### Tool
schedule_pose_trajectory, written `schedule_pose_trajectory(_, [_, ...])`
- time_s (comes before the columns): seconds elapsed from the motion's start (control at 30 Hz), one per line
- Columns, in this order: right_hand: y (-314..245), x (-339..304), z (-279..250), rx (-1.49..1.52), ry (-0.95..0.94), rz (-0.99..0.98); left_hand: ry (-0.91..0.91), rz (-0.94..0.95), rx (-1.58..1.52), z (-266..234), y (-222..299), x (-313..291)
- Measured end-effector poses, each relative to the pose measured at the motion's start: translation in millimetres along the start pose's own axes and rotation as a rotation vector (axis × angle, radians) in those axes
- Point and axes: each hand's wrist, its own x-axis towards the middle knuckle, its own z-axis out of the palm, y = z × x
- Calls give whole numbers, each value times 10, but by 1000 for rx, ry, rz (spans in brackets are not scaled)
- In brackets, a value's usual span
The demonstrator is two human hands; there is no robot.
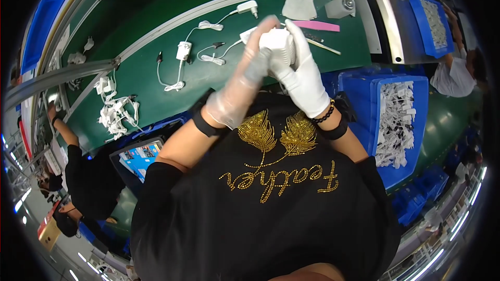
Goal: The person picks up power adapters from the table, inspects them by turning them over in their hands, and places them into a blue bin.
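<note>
Block [282,43], white and ribbed along its right side, is being held up between two gloved hands over the right half of a green bench [138,65]. Its visible length is running roughly near to far, ribs facing right; the hands are covering its near end, so I cannot tell which end is leading. The right hand [303,80], in white cloth, is gripping it, forefinger stretching far along the right side and thumb crossing the near end. The left hand [240,80], in a translucent glove, is blurring against the left side with fingers extending far; whether it is gripping, I cannot tell. Just left, a white adapter [247,35] is lying partly behind that hand. Farther left, another corded adapter [184,50] is resting, while a tangled adapter pile [117,114] is lying at the bench's left. Beyond the right hand, a pink strip [317,26] is pointing left to right. Nearer and right, a blue bin [421,125] is holding white pieces [397,125].
</note>
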Motion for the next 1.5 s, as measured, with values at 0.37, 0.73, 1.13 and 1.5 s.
schedule_pose_trajectory(0.37, [-277,-14,-463,1455,-92,127,15,-15,1759,-1331,-809,1593])
schedule_pose_trajectory(0.73, [-32,-152,-744,1583,-489,-62,279,634,1299,-1224,-44,1469])
schedule_pose_trajectory(1.13, [-442,-693,-1465,1494,89,24,-71,102,-33,-72,539,568])
schedule_pose_trajectory(1.5, [-1614,-2447,-3039,-690,596,-52,-210,-323,-42,195,-9,456])
